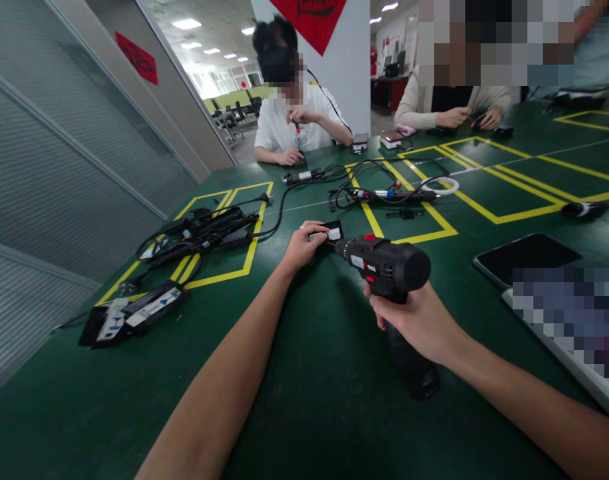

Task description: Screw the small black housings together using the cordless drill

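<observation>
My right hand (424, 320) is wrapped around the grip of a black cordless drill (379, 260) with red details. The drill is level, its chuck pointing away to the left. Its thin bit meets or comes very close to a small flat black part with a white strip (335, 233) on the table; exact contact cannot be made out. My left hand (303, 247) grips this part from the left, thumb and fingers along its edge. The fingers partly cover it.
Black cables and adapters (209, 230) lie at the left, with black-and-white pieces (154, 307) in front. A wired tool (389, 195) and a white ring (451, 181) lie beyond my hands. At right are a phone (527, 259) and a blurred-out device. Two people sit opposite, hands busy.
</observation>
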Tool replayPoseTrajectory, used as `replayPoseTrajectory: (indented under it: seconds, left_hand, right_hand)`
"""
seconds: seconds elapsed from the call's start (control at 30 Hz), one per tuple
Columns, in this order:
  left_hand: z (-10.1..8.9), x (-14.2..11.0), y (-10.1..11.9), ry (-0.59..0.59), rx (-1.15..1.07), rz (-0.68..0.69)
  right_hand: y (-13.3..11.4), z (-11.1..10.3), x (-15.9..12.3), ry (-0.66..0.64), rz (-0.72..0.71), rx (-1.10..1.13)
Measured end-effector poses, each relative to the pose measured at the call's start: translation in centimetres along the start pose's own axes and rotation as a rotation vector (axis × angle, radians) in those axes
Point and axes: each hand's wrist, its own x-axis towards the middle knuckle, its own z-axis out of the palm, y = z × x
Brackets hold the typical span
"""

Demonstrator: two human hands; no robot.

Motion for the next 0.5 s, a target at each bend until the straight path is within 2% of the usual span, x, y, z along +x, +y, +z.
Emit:
replayPoseTrajectory:
  seconds: [0.13,0.5]
  left_hand:
    - [0.00,0.00,0.11,0.000,0.000,-0.002]
    - [0.00,-0.03,0.48,0.004,-0.006,-0.012]
  right_hand:
    - [-0.17,0.01,0.07,-0.003,0.001,-0.037]
    - [0.57,-0.08,0.17,0.003,-0.018,0.051]
